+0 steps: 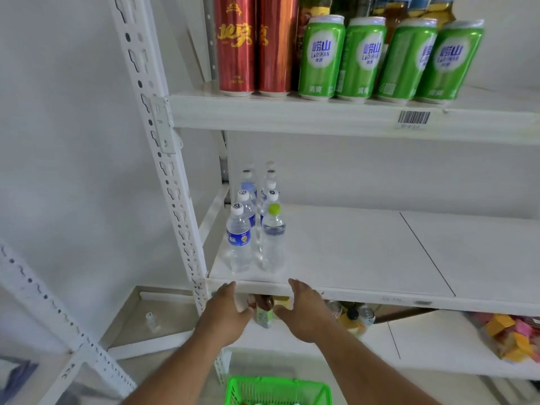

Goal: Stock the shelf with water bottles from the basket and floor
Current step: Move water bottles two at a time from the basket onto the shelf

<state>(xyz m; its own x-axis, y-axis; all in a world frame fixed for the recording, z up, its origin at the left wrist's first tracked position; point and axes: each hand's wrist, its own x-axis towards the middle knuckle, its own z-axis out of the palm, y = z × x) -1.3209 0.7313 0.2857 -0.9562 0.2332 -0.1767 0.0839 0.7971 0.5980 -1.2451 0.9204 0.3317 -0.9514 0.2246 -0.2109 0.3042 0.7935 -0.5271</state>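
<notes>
Several clear water bottles stand in two rows at the left end of the middle shelf (350,258). The front left bottle (239,241) has a white cap and blue label; the front right bottle (273,238) has a green cap. My left hand (226,314) and my right hand (304,311) hover just below the shelf's front edge, fingers apart, holding nothing. A green basket (277,390) sits on the floor at the bottom edge, its contents mostly out of view. One small bottle (152,321) stands on the floor to the left of the rack.
Red cans (235,45) and green cans (321,57) line the upper shelf. The lower shelf holds a small green-labelled bottle (264,317), other drinks and colourful packets (514,337). A white perforated upright (163,159) frames the left side, with a second rack's brace at far left.
</notes>
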